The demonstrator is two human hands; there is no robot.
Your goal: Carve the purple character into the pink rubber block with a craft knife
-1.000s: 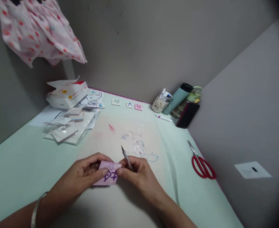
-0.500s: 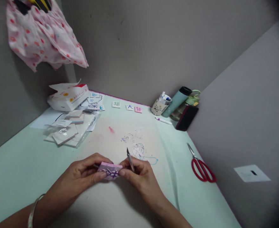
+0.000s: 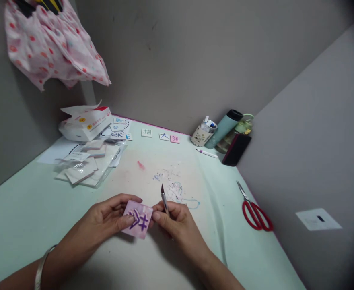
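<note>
Between both hands, above the table, is a pink square carving block (image 3: 147,212) with raised purple strokes on its face. My left hand (image 3: 110,217) grips its left side, thumb over the carved face and fingers behind. My right hand (image 3: 177,223) pinches the block's right edge between thumb and finger. That same hand also holds a craft knife (image 3: 164,200), its blade pointing up and away from the block. Beyond the hands, carving scraps (image 3: 175,191) lie scattered on the table.
Red-handled scissors (image 3: 257,215) lie at the right edge. A pen cup (image 3: 199,136), green tumbler (image 3: 225,129), dark phone (image 3: 236,150) and marker (image 3: 206,153) are at the back right. Bagged blocks (image 3: 83,169) and a tissue box (image 3: 88,123) sit left. Small character tiles (image 3: 147,133) line the back.
The pink block has tilted up, so its carved face now shows more fully toward me. Both hands keep their hold, and the knife stays in the right hand.
</note>
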